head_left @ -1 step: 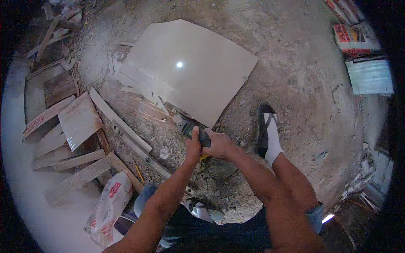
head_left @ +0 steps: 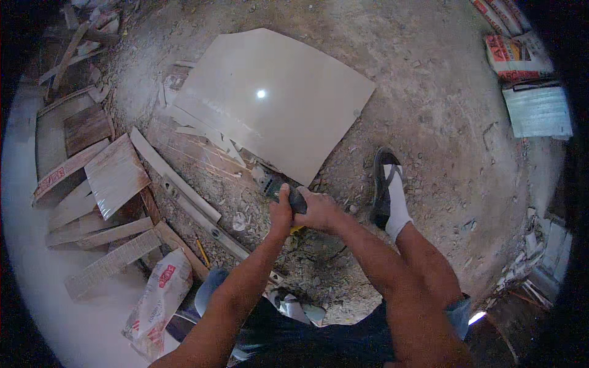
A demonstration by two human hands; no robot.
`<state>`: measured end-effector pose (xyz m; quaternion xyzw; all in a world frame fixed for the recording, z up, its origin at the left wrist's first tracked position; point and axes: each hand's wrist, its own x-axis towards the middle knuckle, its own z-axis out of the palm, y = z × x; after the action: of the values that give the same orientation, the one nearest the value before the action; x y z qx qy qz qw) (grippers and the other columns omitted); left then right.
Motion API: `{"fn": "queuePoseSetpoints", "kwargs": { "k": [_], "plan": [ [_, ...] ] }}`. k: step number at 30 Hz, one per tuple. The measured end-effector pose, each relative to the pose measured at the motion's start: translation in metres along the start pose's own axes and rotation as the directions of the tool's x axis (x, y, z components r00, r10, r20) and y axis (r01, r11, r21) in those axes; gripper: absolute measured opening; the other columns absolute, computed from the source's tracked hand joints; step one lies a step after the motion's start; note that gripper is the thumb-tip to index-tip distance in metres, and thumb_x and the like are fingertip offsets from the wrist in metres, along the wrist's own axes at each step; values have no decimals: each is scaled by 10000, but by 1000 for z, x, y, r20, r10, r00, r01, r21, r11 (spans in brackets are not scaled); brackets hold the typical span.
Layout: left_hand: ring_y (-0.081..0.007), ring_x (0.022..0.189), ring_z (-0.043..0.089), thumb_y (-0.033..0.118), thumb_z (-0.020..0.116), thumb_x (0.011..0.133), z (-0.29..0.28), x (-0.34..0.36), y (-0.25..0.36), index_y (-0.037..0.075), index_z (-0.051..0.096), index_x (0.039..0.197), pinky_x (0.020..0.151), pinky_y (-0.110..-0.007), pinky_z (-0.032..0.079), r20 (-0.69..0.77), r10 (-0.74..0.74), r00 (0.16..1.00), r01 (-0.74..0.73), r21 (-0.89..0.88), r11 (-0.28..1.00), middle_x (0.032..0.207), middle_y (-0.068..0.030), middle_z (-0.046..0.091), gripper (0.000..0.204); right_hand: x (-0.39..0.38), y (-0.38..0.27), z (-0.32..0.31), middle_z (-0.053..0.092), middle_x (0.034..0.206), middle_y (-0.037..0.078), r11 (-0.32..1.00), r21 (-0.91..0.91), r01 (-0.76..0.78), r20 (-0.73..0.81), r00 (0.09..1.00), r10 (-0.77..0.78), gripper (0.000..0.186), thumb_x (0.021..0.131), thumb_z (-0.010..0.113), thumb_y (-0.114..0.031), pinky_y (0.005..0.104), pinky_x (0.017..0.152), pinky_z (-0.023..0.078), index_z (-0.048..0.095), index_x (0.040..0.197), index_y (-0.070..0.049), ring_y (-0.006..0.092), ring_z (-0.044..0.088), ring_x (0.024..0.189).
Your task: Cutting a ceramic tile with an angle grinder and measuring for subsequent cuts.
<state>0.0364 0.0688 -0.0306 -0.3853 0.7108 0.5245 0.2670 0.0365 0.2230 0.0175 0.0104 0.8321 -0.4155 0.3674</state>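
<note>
Both my hands are closed around the dark body of a power tool that looks like an angle grinder (head_left: 269, 183). My left hand (head_left: 281, 211) grips its side with the thumb on top, and my right hand (head_left: 320, 211) wraps the rear end. A bit of yellow shows under the hands. The tool's front end meets the near edge of a large beige tile (head_left: 276, 104) lying on the ground, cut off at its far corner. Its disc cannot be made out. Thin tile offcuts (head_left: 211, 140) lie along the tile's left edge, over a dusty brown board (head_left: 184, 147).
A long spirit level (head_left: 216, 233) lies left of the tool, near a yellow pencil (head_left: 203, 253). Stacked tile pieces (head_left: 118, 172) and a white sack (head_left: 161, 300) stand at the left. My sandalled right foot (head_left: 396, 196) is right of the tool. Bags (head_left: 518, 58) lie far right.
</note>
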Motion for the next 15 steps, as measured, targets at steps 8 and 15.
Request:
{"fn": "queuePoseSetpoints", "kwargs": {
  "k": [8,15],
  "plan": [
    [-253,834,617,639,617,854,0,2,-6,-104,622,1034,771,-388,492,88,31,996,-23,-91,996,938,-152,648,764,8,16,13,645,1120,291,999,-5,36,-38,999,-37,874,705,703,-479,498,936,489,414,1365,17,444,625,1055],
    [-260,913,618,610,610,869,-3,10,-11,-104,609,1075,825,-383,488,81,16,997,-5,-136,991,1019,-164,642,743,-1,-6,-4,627,1164,294,1000,9,-18,52,998,18,870,691,707,-457,515,950,479,393,1355,9,452,610,1086]
  ]
}}
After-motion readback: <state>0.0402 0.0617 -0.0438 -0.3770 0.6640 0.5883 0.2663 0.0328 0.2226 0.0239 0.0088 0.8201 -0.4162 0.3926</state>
